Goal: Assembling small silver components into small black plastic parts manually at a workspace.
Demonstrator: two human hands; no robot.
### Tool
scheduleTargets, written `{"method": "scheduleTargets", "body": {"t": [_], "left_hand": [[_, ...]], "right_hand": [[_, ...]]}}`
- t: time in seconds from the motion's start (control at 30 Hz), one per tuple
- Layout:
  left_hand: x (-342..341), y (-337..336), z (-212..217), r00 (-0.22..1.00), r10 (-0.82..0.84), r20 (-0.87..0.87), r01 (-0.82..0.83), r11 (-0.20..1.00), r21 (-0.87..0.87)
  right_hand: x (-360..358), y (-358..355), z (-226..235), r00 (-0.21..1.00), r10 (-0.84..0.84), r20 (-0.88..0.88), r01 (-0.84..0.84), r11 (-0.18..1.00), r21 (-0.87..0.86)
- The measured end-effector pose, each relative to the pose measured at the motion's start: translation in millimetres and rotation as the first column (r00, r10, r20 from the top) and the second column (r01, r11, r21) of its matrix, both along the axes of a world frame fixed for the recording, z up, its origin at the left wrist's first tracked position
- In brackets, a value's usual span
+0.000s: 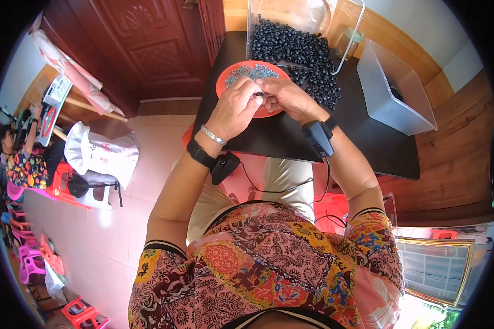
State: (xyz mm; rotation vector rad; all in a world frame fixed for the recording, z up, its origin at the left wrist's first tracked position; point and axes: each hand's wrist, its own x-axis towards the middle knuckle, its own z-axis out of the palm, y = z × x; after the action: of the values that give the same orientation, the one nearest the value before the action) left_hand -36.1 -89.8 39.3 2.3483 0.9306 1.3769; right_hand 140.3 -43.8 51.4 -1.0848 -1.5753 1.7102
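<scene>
Both my hands meet above a round red plate (222, 88), their fingers curled together. My left hand (239, 105) pinches a small black plastic part (259, 94). Close against it, my right hand (288, 98) is closed, its fingertips bent inward at the same spot; what they hold is hidden. Many small silvery metal pieces (252, 71) lie in the plate, beyond my fingers. Past the plate, a clear bin (249, 33) lies with its opening toward me, and a heap of black plastic parts (291, 46) spills from it onto the table.
The dark table (368, 148) also bears a translucent grey box (392, 104) at the right, with a few black parts inside. Cables hang from devices strapped to my wrists. To the left, a white sack (107, 151) rests on a stool, and another person (24, 164) sits beyond.
</scene>
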Motion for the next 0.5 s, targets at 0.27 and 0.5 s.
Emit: {"method": "scheduleTargets", "body": {"t": [0.27, 0.5], "left_hand": [[0.4, -0.4, 2.7, 1.0, -0.004, 0.023, 0.004, 1.0, 0.009], [0.5, 8.8, -10.0, 0.992, 0.019, 0.122, -0.003, 0.992, -0.126]], "right_hand": [[2.8, 4.4, -2.7, 0.998, 0.06, -0.011, -0.057, 0.986, 0.156], [1.9, 8.9, -4.1, 0.99, 0.016, 0.139, -0.059, 0.948, 0.314]]}}
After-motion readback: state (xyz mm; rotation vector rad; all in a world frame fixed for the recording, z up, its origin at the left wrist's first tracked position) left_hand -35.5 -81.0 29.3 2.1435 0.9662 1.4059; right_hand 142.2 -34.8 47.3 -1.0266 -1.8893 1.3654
